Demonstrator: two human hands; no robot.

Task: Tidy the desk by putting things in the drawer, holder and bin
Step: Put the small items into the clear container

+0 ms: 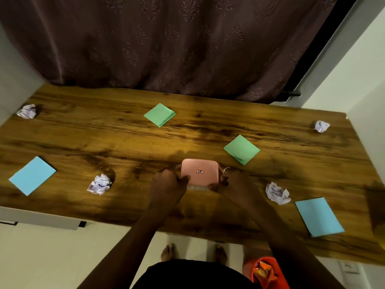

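Pink box (200, 171), on or just off the wooden desk (125, 132), is gripped by left hand (168, 182) and right hand (228, 180), fingers curled round opposite sides, likely to lift it level for stowing, while crumpled paper (99, 183) lies left of the box.

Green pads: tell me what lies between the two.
Nothing: between the far green pad and the near green pad the desk shows bare wood, in the head view.

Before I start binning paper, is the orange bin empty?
Not empty: the orange bin holds an orange wrapper; how full, cannot tell.
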